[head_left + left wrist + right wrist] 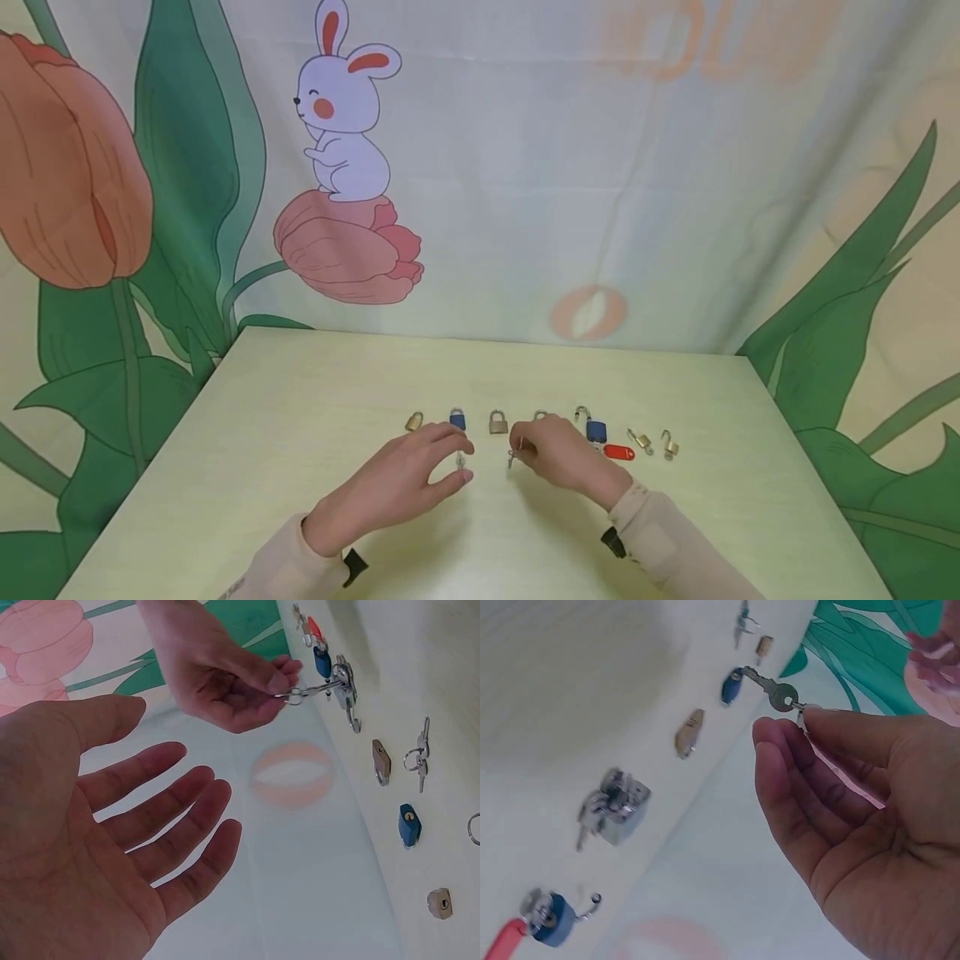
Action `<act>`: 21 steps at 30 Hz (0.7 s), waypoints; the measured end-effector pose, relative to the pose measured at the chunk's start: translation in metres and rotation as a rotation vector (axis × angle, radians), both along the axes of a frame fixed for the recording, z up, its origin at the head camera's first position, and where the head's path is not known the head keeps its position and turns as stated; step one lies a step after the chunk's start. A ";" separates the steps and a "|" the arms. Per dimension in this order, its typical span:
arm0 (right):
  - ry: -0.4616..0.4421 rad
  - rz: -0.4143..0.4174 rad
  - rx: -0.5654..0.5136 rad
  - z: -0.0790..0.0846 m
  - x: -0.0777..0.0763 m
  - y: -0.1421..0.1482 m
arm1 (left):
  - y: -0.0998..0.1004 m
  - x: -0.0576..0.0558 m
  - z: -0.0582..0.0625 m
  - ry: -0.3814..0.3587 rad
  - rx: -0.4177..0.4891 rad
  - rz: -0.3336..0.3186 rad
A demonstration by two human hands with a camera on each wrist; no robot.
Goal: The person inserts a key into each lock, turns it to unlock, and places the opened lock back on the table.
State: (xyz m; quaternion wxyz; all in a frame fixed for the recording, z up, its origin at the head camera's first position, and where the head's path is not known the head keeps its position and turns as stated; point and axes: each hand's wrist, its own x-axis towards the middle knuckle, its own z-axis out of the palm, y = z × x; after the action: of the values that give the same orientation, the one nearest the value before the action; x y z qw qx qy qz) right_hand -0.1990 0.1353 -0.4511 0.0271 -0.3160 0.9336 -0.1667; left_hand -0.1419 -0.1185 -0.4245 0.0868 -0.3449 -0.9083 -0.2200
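Observation:
My right hand (562,457) pinches a small silver key (783,696) by its ring, between thumb and fingertips, above the table. My left hand (408,471) is held in the air, its fingers spread and only slightly bent, with nothing in the palm in the left wrist view. Below it, a loose ring of keys (421,759) lies on the tabletop. A row of padlocks runs behind the hands: a brass one (415,422), a blue one (457,419) and another brass one (498,423). The right hand partly hides a silver padlock (622,814) with keys at it.
On the right, an unlocked blue padlock (596,431) lies beside a red key tag (619,452). Two small unlocked brass padlocks (642,442) are further right. A printed curtain (510,208) hangs behind the pale table (300,375).

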 end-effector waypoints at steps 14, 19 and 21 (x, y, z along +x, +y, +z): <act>0.186 0.044 -0.148 0.052 0.018 0.014 | 0.002 -0.008 0.018 0.016 0.040 0.018; 0.302 0.083 -0.204 0.067 0.025 0.017 | 0.006 -0.012 0.024 0.035 0.066 0.009; 0.338 0.094 -0.226 0.071 0.027 0.017 | 0.008 -0.013 0.025 0.043 0.070 0.002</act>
State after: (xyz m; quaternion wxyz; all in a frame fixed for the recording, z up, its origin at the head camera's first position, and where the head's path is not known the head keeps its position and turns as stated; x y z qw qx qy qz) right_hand -0.1724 0.1524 -0.3806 -0.1580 -0.3835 0.8846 -0.2132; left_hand -0.1550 -0.1107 -0.3992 0.1187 -0.3456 -0.8983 -0.2440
